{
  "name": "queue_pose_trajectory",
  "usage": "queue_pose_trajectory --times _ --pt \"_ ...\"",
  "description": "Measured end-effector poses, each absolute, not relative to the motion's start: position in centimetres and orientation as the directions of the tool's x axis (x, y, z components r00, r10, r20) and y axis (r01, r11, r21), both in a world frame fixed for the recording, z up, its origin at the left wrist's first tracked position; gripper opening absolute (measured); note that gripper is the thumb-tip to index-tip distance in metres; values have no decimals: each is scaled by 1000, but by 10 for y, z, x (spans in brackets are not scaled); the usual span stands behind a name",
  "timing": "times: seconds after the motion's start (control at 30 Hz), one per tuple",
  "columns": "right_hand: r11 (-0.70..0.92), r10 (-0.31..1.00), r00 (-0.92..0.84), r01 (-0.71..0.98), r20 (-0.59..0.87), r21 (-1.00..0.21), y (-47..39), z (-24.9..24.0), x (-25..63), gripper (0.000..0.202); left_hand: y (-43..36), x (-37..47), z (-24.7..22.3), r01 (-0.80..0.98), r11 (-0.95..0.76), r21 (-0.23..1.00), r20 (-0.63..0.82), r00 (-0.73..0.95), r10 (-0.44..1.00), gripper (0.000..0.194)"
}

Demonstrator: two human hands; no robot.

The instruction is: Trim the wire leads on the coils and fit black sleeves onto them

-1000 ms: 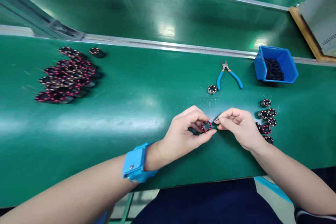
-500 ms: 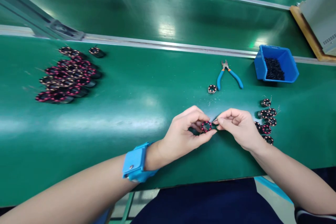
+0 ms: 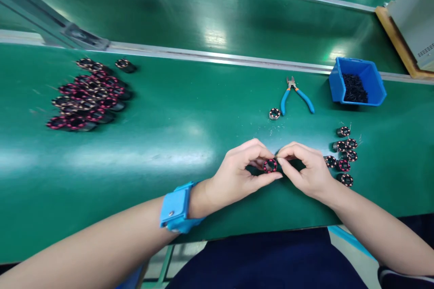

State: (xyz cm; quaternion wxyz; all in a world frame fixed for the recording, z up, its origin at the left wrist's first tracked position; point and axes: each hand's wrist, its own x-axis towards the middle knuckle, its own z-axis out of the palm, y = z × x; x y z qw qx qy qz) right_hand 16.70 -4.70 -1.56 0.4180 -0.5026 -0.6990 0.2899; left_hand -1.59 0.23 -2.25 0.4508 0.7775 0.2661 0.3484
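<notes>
Between the thumb and fingers of my left hand [image 3: 242, 167] is a small ring-shaped motor stator [image 3: 270, 165] with pink-red windings, its open face turned up. My right hand [image 3: 305, 167] is pinched at the stator's upper right edge. The thin black tube seen in that pinch a moment ago is now hidden by the fingertips. A blue wristband [image 3: 176, 210] is on my left wrist. Beyond my hands, a single stator [image 3: 274, 114] with copper windings stands beside blue-handled cutting pliers [image 3: 296, 95].
A blue bin [image 3: 375, 83] of short black tubes [image 3: 354, 88] stands at the back right. Several stators [image 3: 344, 165] with loose wire ends sit right of my right hand. A larger cluster of stators [image 3: 88, 95] lies at the far left. A metal rail [image 3: 217, 57] runs behind.
My right hand has closed in on the stator, and its fingertips now meet the stator's edge. The left hand and the stator have shifted slightly right and down.
</notes>
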Motion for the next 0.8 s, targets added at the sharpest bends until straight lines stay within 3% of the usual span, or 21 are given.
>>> queue_pose_trajectory --times 0.47,0.6,0.7,0.8 --pt "437 899 -239 438 367 -786 -53 -15 167 15 -4 -18 -27 140 -487 862 310 614 726 33" --pt "407 911 -260 450 320 -795 -60 -12 162 24 -8 -19 -27 180 -537 824 341 600 723 36" --pt "384 923 -241 536 300 -752 -58 1 170 34 1 -16 -27 235 -564 792 373 544 751 39" --pt "325 895 -32 730 445 -601 -35 20 208 33 26 -12 -28 365 -567 738 405 432 806 42"
